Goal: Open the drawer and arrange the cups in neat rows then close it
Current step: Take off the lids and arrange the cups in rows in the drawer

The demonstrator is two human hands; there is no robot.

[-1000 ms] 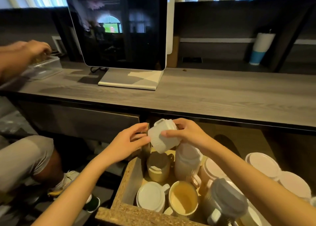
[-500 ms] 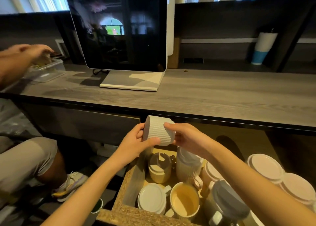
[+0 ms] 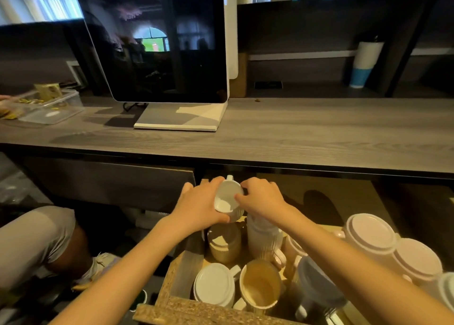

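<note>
Arranging is the step in hand: the wooden drawer (image 3: 172,307) is already pulled out, and one small white ribbed ceramic cup (image 3: 228,198) is held above its far left corner, mouth turned toward the camera. The left hand (image 3: 199,206) is wrapped around the cup from its left side, and the right hand (image 3: 260,199) is closed on the rim from the right, so the cup is gripped between both.

Below the hands, a beige glazed cup (image 3: 224,246) and a tall white ribbed cup (image 3: 264,238) are standing close together. Nearer to the wrists, a white upturned cup (image 3: 213,284) and a cream open mug (image 3: 261,284) are seen, and under the right forearm a grey cup (image 3: 317,283) is lying tilted.

Counted, two hands and one held cup are visible; about five cups are seen in the left part of the drawer, and at least three pale upturned cups (image 3: 371,233) to the right of the right arm. More may be hidden.

Next, it is judged that the held cup must be turned, lowered into a free place and lined up with its neighbours. The drawer is not yet ready for closing.
</note>
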